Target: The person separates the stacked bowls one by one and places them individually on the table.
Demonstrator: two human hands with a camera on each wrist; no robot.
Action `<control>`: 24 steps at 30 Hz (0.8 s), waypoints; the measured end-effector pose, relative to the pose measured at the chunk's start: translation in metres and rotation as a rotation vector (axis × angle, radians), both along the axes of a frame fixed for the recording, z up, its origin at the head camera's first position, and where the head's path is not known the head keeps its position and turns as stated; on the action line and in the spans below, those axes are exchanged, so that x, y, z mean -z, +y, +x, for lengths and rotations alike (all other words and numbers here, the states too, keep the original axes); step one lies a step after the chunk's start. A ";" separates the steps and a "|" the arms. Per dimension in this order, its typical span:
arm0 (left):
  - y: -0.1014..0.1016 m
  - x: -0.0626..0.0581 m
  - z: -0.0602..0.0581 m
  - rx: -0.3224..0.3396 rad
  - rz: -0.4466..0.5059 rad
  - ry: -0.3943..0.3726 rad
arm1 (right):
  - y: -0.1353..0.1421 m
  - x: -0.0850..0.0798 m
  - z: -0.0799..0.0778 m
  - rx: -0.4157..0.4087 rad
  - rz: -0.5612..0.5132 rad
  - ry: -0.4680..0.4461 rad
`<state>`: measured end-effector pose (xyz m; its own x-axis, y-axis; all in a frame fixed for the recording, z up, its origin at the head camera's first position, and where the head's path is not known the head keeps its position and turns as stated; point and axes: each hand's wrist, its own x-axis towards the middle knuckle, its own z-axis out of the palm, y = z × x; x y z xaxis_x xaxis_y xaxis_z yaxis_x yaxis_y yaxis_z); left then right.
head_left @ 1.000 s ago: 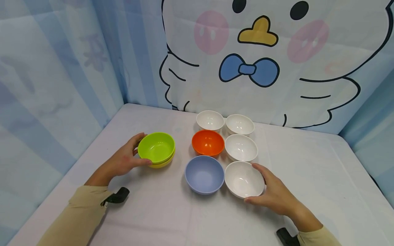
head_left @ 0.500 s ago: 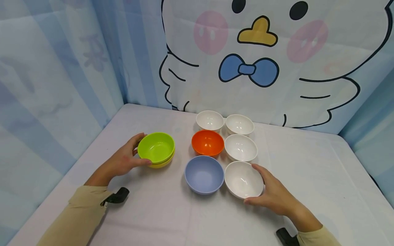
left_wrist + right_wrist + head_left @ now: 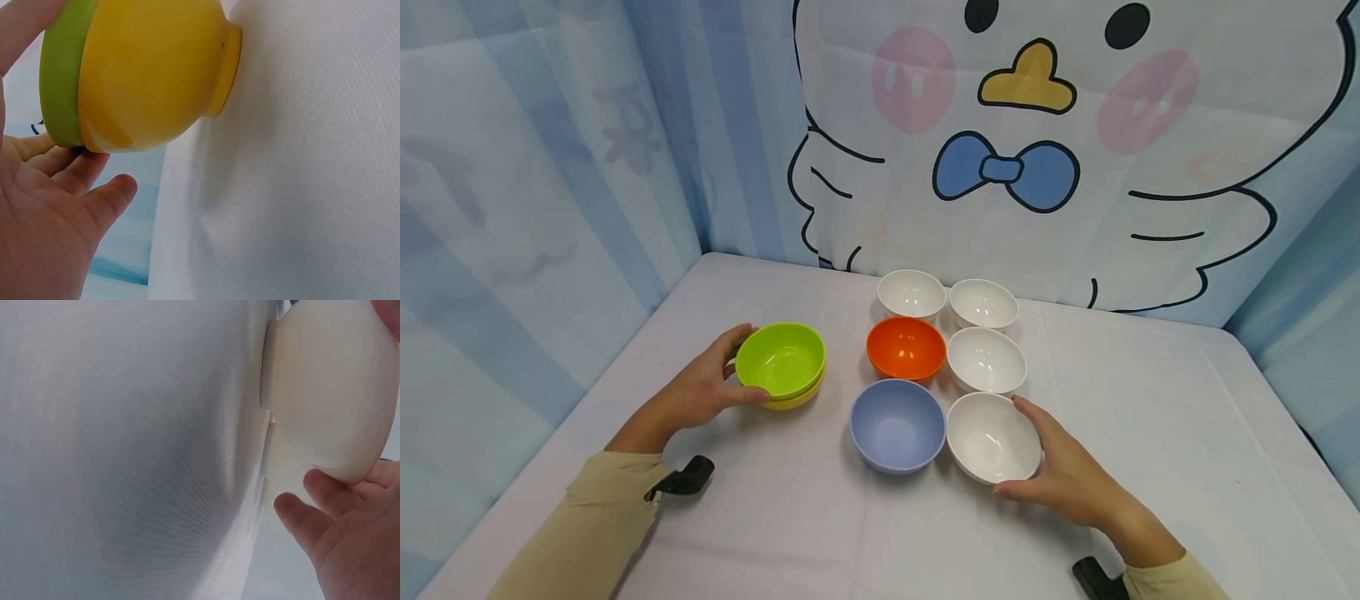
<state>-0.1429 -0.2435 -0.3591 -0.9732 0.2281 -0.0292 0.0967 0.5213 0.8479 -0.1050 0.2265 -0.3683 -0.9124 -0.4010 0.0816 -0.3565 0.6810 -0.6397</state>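
On the left of the table, my left hand (image 3: 700, 392) grips a lime green bowl (image 3: 782, 362) nested in a yellow bowl (image 3: 793, 402). Thumb and fingers span its side near the rim. Seen from the left wrist, the foot of the yellow bowl (image 3: 156, 69) stands on the cloth. My right hand (image 3: 1071, 475) holds the nearest white bowl (image 3: 994, 437) between thumb and fingers at its right side. From the right wrist, that white bowl (image 3: 337, 381) appears upright on the table. A periwinkle blue bowl (image 3: 898, 427) sits just left of it, with an orange bowl (image 3: 906, 348) behind.
Behind the held white bowl stand another white bowl (image 3: 987, 360), a far right white bowl (image 3: 984, 303) and a far left white bowl (image 3: 912, 293). White cloth covers the table (image 3: 820, 525). A printed curtain (image 3: 880, 200) borders the back edge.
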 end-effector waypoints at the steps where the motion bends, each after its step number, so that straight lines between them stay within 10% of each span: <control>1: 0.000 0.000 0.000 -0.001 0.001 -0.002 | 0.000 0.000 0.000 -0.006 0.000 0.003; 24: 0.002 -0.002 0.000 -0.029 -0.024 -0.033 | -0.042 -0.055 -0.023 -0.138 -0.081 0.113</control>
